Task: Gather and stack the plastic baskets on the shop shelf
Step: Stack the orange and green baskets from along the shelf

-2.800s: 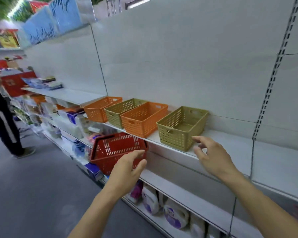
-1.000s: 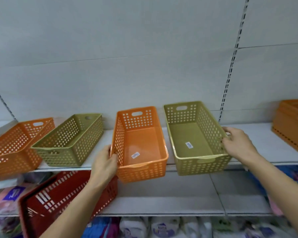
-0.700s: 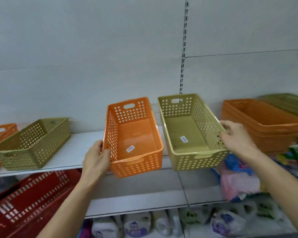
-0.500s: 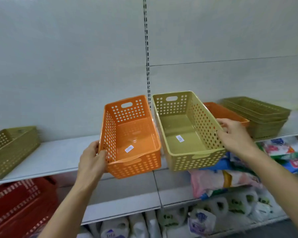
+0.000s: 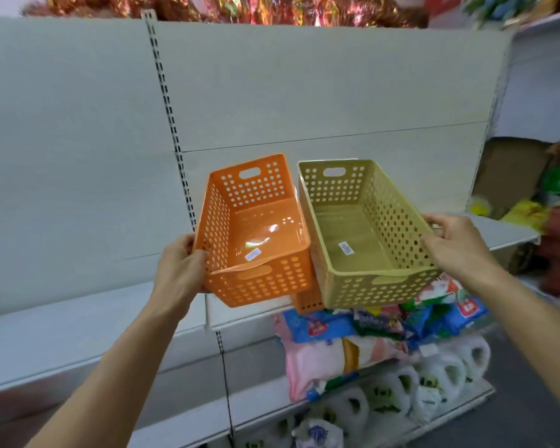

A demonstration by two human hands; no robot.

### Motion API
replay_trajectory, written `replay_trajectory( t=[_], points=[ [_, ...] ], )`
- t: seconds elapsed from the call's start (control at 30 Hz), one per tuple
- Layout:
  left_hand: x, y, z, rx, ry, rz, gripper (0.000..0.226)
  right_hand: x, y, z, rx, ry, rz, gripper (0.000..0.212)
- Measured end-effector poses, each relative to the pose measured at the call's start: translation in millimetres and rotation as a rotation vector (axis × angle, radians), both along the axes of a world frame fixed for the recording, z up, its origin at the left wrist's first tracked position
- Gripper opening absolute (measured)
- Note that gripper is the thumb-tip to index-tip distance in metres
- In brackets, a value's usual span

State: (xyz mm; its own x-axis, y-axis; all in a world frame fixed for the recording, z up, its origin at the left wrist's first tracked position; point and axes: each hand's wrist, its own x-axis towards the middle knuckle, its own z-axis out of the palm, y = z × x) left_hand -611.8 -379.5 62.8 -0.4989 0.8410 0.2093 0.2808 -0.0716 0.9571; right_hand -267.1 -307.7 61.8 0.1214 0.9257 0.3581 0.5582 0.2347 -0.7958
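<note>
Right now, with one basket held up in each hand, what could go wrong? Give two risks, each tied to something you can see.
1. Each basket hangs from a one-handed grip on a single side wall: the left hand on the orange basket, the right hand on the green basket. Either could tip or slip.
2. The baskets sit very close, rim to rim, in the air, so they might knock together.

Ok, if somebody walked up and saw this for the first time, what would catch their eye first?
Two perforated plastic baskets held up side by side in mid-frame: an orange basket in the left hand and a yellow-green basket in the right hand, each with a small sticker inside. Behind them stands a pale bare back panel; colourful packaged goods are piled on the lower shelves at right.
</note>
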Motion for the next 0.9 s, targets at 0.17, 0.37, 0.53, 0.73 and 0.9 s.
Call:
replay_trajectory(
  t=[0.17, 0.37, 0.53, 0.73, 0.9],
  points=[
    [38.7, 68.8, 10.7, 0.024, -0.032, -0.013, 0.031, 45.4, 62.4, 6.4, 0.034, 0.028, -0.016, 0.042],
    [84.9, 148.3, 5.1, 0.025, -0.092, 0.034, 0.028, 94.0, 141.4, 13.1, 0.051, 0.097, -0.032, 0.040],
    [108.4, 196.2, -7.3, 0.001, 0.037, 0.055, 0.024, 126.1, 198.7, 19.1, 0.055, 0.133, -0.042, 0.042],
    [118.6, 212.6, -17.4, -0.089, 0.143, 0.160, 0.022, 141.1, 262.1, 13.0, 0.087, 0.103, -0.048, 0.043],
    [126.4, 204.9, -15.4, -0.203, 0.048, 0.251, 0.028, 145.5, 309.3, -5.2, 0.060, 0.004, -0.011, 0.040]
  ],
)
